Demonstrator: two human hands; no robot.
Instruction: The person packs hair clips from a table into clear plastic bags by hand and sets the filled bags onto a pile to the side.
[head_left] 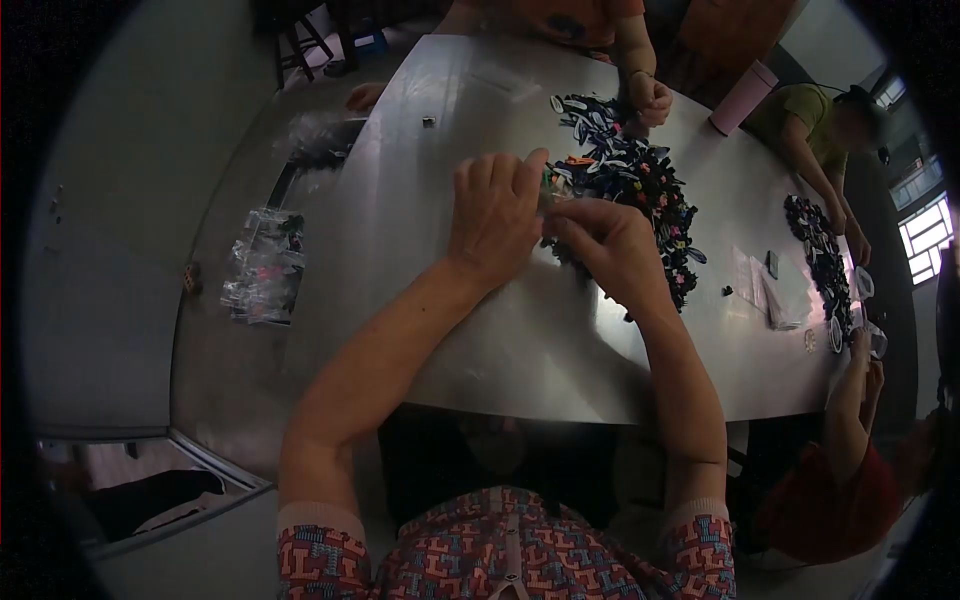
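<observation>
My left hand, back of the hand toward me, is closed at the near side of a heap of small clips. Between my hands shows a small clear plastic bag with green and orange bits in or behind it. My right hand pinches with thumb and forefinger at the bag's lower edge, beside my left fingers. Most of the bag is hidden by my hands. The clips are mostly black and dark blue, some with white outlines, some with pink, yellow or orange pieces.
Across the metal table a person in orange has a hand at the heap. A pink bottle stands at right. Two co-workers sit by a second dark heap near flat bags. Filled clear bags lie off the left edge.
</observation>
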